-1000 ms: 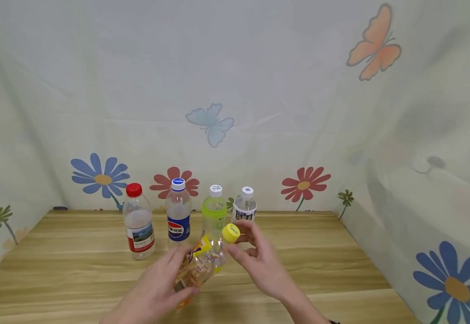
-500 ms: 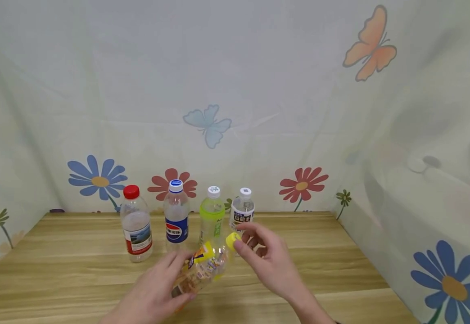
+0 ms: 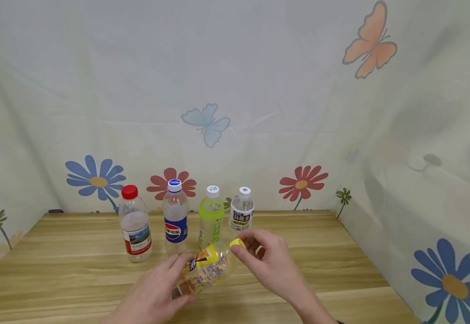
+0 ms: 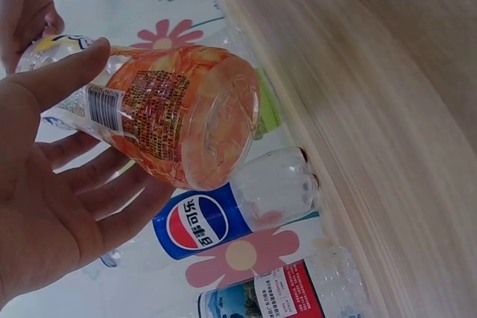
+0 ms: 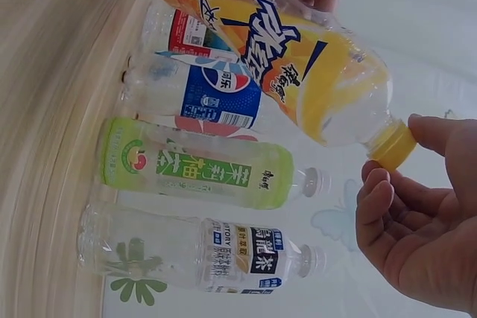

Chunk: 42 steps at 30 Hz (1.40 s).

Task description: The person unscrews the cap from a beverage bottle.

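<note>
A clear plastic bottle (image 5: 276, 57) with an orange and yellow label is held tilted above the table, its neck toward the right. My left hand (image 3: 155, 285) grips it round the lower body, thumb on one side and fingers on the other in the left wrist view. At the other end, my right hand (image 3: 269, 263) pinches the yellow cap (image 5: 393, 145) between thumb and forefinger. The cap sits at the bottle's mouth. The bottle's base (image 4: 221, 121) faces the left wrist camera.
Behind the hands stand a red-capped bottle (image 3: 135, 225), a blue-labelled cola bottle (image 3: 176, 218), a green-labelled bottle (image 3: 211, 216) and a white-capped tea bottle (image 3: 241, 211). They are upright on the wooden table (image 3: 77, 279), before a flowered cloth backdrop (image 3: 259, 67).
The bottle has tipped lower toward level. My right hand has changed its hold on the yellow cap, with the fingers now closer round it. The standing bottles keep their places.
</note>
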Tool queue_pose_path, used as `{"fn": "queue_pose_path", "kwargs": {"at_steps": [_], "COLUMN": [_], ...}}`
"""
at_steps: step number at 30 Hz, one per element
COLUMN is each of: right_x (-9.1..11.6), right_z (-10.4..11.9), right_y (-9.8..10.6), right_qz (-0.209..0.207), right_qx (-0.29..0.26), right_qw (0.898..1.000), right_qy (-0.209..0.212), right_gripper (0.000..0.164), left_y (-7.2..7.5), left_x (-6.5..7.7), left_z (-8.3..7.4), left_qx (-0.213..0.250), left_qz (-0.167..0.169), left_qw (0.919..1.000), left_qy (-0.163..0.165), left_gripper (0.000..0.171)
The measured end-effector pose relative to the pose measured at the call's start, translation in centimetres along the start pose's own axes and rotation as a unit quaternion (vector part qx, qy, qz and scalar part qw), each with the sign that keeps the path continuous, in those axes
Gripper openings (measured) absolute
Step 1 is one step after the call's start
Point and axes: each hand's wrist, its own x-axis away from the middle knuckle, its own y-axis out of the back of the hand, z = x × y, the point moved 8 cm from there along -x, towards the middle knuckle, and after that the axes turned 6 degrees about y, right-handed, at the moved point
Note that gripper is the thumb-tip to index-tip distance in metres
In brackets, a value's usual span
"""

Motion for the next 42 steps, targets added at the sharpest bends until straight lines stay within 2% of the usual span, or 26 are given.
{"fn": "queue_pose_path", "kwargs": {"at_steps": [6, 15, 21, 26, 30, 42], "right_x": [0.0, -0.5, -0.7, -0.8, -0.8, -0.8], "right_z": [-0.3, -1.2, -1.9, -2.5, -2.8, -3.1], "right_y": [-0.1, -0.5, -0.8, -1.3, -1.5, -1.5], "right_qz": [0.011, 0.029, 0.013, 0.015, 0.013, 0.014], "right_qx": [0.016, 0.011, -0.05, -0.102, -0.133, -0.151], "right_qw": [1.0, 0.999, 0.999, 0.994, 0.991, 0.988], "right_qy": [0.006, -0.009, -0.018, -0.022, -0.026, -0.037], "right_gripper": [0.011, 0.015, 0.011, 0.011, 0.012, 0.013], "left_y": [0.1, 0.8, 0.9, 1.2, 1.3, 1.1], "left_x": [-0.2, -0.7, -1.1, -1.4, -1.5, -1.7], "left_z": [0.0, 0.4, 0.5, 0.7, 0.7, 0.8], "left_qx": [0.004, -0.023, -0.043, -0.071, -0.078, -0.065], "left_qz": [-0.009, -0.04, -0.061, -0.086, -0.092, -0.083], "left_qw": [0.9999, 0.9982, 0.996, 0.9922, 0.9909, 0.9923], "left_qy": [-0.01, -0.039, -0.049, -0.057, -0.059, -0.065], "left_gripper": [0.071, 0.064, 0.063, 0.064, 0.065, 0.063]}}
